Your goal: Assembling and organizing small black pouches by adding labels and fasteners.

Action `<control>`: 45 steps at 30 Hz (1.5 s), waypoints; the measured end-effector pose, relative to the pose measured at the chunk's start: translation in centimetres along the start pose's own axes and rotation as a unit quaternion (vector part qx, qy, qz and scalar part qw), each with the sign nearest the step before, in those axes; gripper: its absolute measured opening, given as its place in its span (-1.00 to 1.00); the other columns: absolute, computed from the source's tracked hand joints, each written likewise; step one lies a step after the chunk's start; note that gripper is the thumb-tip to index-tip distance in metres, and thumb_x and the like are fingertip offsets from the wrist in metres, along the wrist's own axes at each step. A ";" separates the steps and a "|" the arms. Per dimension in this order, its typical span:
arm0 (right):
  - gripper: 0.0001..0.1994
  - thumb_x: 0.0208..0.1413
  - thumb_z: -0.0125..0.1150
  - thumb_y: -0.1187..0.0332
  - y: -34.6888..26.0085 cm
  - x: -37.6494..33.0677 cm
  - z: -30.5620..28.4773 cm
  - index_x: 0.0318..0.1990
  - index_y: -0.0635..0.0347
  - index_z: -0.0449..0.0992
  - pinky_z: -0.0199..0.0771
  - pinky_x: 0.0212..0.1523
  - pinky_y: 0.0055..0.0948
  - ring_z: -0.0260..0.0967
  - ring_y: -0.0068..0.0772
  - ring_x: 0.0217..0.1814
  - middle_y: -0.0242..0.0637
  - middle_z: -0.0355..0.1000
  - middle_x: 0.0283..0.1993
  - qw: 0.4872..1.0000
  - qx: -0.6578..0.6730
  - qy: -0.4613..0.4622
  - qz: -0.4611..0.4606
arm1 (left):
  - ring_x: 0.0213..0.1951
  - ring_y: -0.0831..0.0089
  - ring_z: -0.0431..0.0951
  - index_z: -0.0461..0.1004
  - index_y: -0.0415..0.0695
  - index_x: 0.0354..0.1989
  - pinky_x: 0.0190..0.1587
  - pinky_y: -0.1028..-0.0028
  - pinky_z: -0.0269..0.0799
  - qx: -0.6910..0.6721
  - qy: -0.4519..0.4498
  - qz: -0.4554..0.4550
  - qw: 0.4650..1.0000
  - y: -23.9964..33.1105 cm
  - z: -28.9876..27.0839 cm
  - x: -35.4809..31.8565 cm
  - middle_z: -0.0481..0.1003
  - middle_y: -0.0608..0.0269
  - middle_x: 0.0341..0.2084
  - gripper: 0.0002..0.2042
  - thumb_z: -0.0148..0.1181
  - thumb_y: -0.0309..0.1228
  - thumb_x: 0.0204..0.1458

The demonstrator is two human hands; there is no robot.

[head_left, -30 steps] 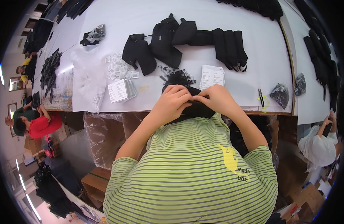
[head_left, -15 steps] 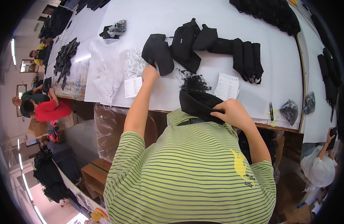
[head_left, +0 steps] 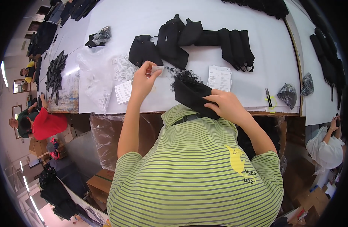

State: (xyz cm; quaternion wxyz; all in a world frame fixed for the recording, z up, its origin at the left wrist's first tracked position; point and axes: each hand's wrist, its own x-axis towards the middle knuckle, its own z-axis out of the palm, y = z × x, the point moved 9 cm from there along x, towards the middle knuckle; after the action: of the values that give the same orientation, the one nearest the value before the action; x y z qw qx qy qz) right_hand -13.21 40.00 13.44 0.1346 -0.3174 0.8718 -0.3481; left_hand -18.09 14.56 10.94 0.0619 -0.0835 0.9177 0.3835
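The left hand (head_left: 143,80) pinches a small white packet (head_left: 157,69) above the white counter (head_left: 257,81). The right hand (head_left: 226,106) grips a black fabric pouch (head_left: 191,96) at the counter's near edge. Loose packets (head_left: 123,68) and black pouches (head_left: 170,39) lie just beyond; paper sheets (head_left: 219,78) and snips (head_left: 269,97) sit to the right.

Bright, even overhead light. White worktop (head_left: 257,75) close to overexposed, mild glare on the clear plastic sheet (head_left: 92,81) at left. Ceiling strip lights (head_left: 4,73) show as blown-out bars at the left rim. Shadows soft and short under the black pouches (head_left: 170,38). Strong fisheye bend: worktop edge curves, corners vignetted to black. Centre sharp; striped shirt (head_left: 196,178) crisp. Rim detail small and smeared. Left hand (head_left: 143,79) slightly soft
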 end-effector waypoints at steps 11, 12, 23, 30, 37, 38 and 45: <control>-0.84 -0.03 0.28 0.37 -3.0 -0.9 -0.7 -0.29 0.20 0.56 0.36 -0.45 -0.37 0.40 -0.21 -0.45 -0.31 0.40 -0.43 0.998 -0.025 0.054 -0.033 | -0.03 0.28 0.37 0.45 -0.16 -0.10 0.09 0.37 0.18 -0.042 0.014 0.271 0.962 10.0 2.9 -8.2 0.46 0.15 -0.20 -0.68 0.28 -0.33 -0.03; -0.84 -0.03 0.29 0.38 -2.9 -1.2 -1.9 -0.29 0.23 0.55 0.36 -0.46 -0.40 0.39 -0.24 -0.46 -0.31 0.41 -0.42 0.993 -0.007 0.119 -0.026 | 0.04 0.29 0.33 0.35 -0.18 0.03 0.14 0.34 0.14 -0.042 0.104 0.244 0.963 9.1 1.1 -8.4 0.41 0.15 -0.07 -0.57 0.28 -0.33 -0.01; -0.82 -0.04 0.33 0.32 -6.6 0.8 -3.7 -0.33 0.23 0.59 0.23 -0.62 -0.47 0.25 -0.39 -0.65 -0.33 0.29 -0.53 0.947 0.056 0.313 -0.046 | 0.05 0.37 0.39 0.25 -0.13 0.14 0.11 0.36 0.32 -0.737 -0.014 -0.123 0.664 3.7 8.9 -8.1 0.40 0.25 0.00 -0.53 0.22 -0.30 0.07; -0.68 0.24 0.07 0.25 -2.4 0.3 -2.5 -0.49 0.29 0.45 -0.08 -0.62 -0.64 -0.05 -0.76 -0.60 -0.53 0.12 -0.56 0.899 0.263 0.350 0.020 | -0.02 0.38 0.46 0.40 -0.17 -0.02 0.11 0.35 0.33 -0.765 0.018 -0.114 0.633 4.6 7.0 -7.9 0.48 0.25 -0.11 -0.66 0.20 -0.28 0.08; -0.73 0.25 0.06 0.24 0.3 0.3 -0.4 -0.43 0.22 0.34 -0.01 -0.59 -0.68 -0.03 -0.82 -0.56 -0.60 0.15 -0.53 0.822 0.463 0.321 0.083 | -0.03 0.38 0.46 0.39 -0.19 -0.01 0.08 0.36 0.37 -0.745 0.029 -0.113 0.657 4.9 6.7 -7.6 0.49 0.26 -0.13 -0.65 0.23 -0.36 0.05; -0.73 0.26 0.04 0.22 0.9 0.7 0.9 -0.39 0.25 0.38 0.08 -0.50 -0.69 0.04 -0.79 -0.52 -0.58 0.20 -0.50 0.835 0.477 0.258 0.097 | -0.03 0.38 0.46 0.39 -0.19 -0.01 0.08 0.36 0.37 -0.744 0.027 -0.113 0.657 4.9 6.6 -7.5 0.49 0.26 -0.13 -0.65 0.23 -0.36 0.05; -0.69 0.27 0.01 0.25 -0.5 3.4 -2.2 -0.09 0.36 0.49 0.31 0.00 -0.57 0.33 -0.59 -0.09 -0.34 0.47 -0.16 0.829 0.527 0.187 0.007 | -0.22 0.36 0.55 0.40 -0.31 -0.09 -0.12 0.40 0.49 -0.619 -0.024 -0.080 0.781 8.1 5.3 -7.5 0.51 0.11 -0.24 -0.61 0.32 -0.42 -0.09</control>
State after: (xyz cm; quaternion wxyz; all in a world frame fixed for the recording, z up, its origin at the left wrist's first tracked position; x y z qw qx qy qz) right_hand -16.56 38.71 15.31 0.1185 -0.1214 0.5668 -0.8062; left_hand -12.14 24.75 14.23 0.0492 -0.1675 0.4708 0.8648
